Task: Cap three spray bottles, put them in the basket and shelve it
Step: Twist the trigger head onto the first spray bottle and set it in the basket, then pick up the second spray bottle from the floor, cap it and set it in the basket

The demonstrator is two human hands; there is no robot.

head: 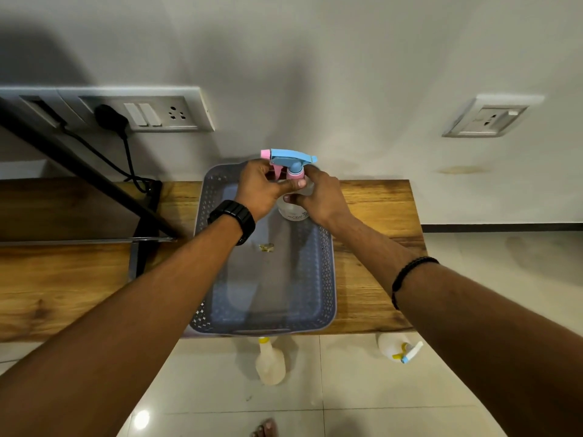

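Wooden shelf [375, 216] against a pale wall, grey perforated basket [328, 272] resting on it. Above the basket's far end, clear spray bottle [291, 212] held upright, wrapped by the right hand [321, 200] around its body. Left hand [262, 190], black watch [233, 219] on the wrist, pinching the pink collar of the blue-and-pink trigger cap [291, 160] seated on the bottle's neck. Down on the tiled floor [331, 389]: uncapped bottle [270, 362] with yellow neck, and beside it to the right a capped bottle [397, 346] lying tilted
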